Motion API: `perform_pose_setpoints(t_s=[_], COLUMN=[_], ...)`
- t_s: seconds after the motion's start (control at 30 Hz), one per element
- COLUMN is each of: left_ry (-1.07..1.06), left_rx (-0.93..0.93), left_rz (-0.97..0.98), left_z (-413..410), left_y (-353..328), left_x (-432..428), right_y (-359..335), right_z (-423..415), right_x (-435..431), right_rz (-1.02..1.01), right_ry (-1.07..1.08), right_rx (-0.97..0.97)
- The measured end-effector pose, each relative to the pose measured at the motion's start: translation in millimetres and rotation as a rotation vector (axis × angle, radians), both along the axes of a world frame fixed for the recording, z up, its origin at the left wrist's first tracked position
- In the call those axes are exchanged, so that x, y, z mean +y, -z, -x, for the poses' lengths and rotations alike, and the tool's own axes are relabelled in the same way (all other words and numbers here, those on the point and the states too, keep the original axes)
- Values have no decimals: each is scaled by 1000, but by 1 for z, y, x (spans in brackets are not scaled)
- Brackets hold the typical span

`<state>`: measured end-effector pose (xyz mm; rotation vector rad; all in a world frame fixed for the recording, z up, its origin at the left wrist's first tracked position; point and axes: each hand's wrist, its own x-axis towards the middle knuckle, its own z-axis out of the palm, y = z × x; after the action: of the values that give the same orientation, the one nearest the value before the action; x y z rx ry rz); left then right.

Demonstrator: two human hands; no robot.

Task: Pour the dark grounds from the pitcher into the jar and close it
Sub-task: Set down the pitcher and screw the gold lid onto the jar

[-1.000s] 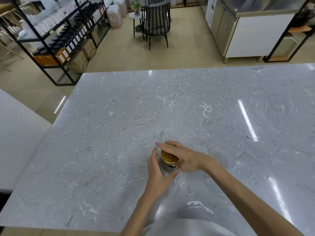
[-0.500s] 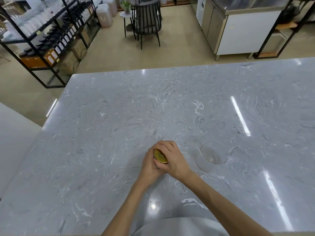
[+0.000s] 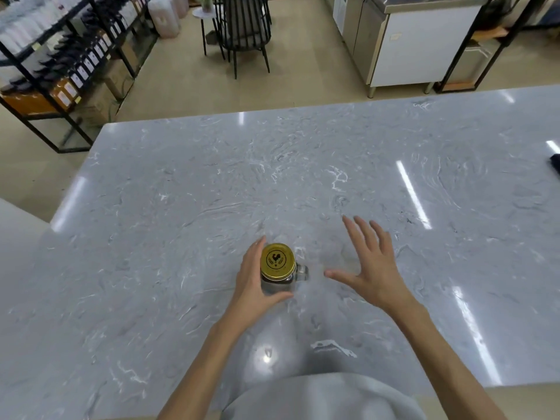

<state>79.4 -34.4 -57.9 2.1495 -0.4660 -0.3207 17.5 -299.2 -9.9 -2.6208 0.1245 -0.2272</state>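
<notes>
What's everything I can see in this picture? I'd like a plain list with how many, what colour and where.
Jar: one, clear glass with a side handle, on the counter near the front edge, upright.
Lid: one, gold with a dark emblem, on top of the jar.
Counter: one, grey marble, fills most of the view.
Dark object: one, black, at the counter's far right edge, cut off by the frame.
Chair: one, black, on the floor beyond the counter.
Shelving rack: one, black frame, stocked with bottles, far left.
Cabinet: one, white with a metal top, far right.
Left hand: one, wrapped around the jar's left side.
Right hand: one, open with fingers spread, to the right of the jar, touching nothing.
</notes>
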Motion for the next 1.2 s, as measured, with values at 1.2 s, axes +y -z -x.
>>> perform_pose_setpoints(t_s=[1.2], left_ry=[-108], left_rx=[-46], left_rz=[-350], left_z=[-318], left_y=[-42], left_x=[-96], right_y=[8], right_z=[-329], right_x=[-56], right_rz=[111], right_ry=[3], right_rx=[317])
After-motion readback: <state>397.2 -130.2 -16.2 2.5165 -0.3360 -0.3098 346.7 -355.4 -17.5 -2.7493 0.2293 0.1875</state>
